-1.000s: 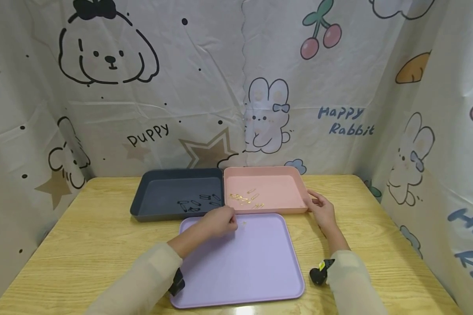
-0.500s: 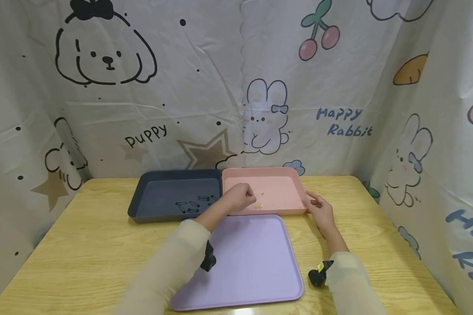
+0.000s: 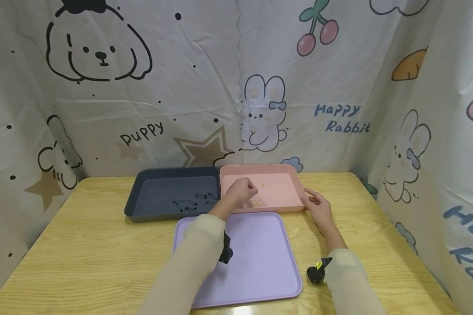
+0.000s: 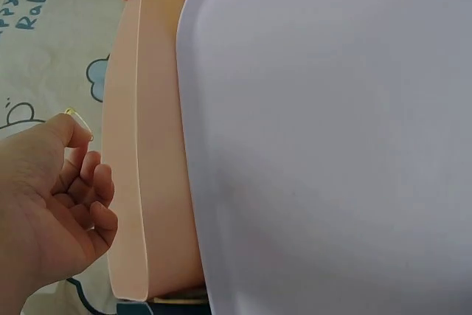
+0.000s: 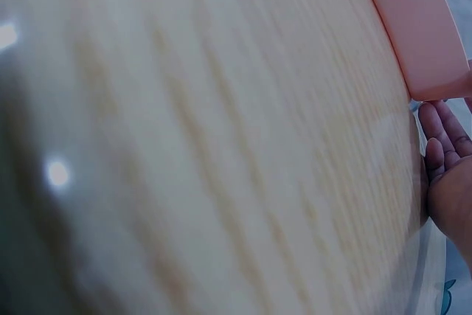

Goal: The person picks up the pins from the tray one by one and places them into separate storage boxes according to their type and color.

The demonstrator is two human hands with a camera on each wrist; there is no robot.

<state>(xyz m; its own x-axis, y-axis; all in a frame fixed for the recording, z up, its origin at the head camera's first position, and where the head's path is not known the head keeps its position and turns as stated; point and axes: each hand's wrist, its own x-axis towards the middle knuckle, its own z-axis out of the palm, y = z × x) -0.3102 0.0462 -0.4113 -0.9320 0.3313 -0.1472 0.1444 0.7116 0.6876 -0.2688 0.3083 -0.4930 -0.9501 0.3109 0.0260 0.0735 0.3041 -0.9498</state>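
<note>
My left hand (image 3: pixel 242 191) is over the pink tray (image 3: pixel 281 188), pinching a gold safety pin (image 4: pixel 80 123) between thumb and forefinger, as the left wrist view shows. In the head view that pin is hidden. A few more gold safety pins (image 3: pixel 259 203) lie inside the pink tray, partly covered by the left hand. At the tray's front right corner my right hand (image 3: pixel 319 210) holds the wall, its fingers (image 5: pixel 442 127) partly hidden beyond the corner in the right wrist view.
Left of the pink tray, side by side with it, stands a dark grey tray (image 3: pixel 161 192) with several black safety pins (image 3: pixel 191 202). A flat purple tray (image 3: pixel 260 258) lies in front on the wooden table (image 3: pixel 82 245). Behind hangs a printed cloth (image 3: pixel 205 96).
My left hand has moved from the far edge of the purple tray up and right, over the pink tray. The gold pin on the purple tray is no longer seen there. My right hand stays put.
</note>
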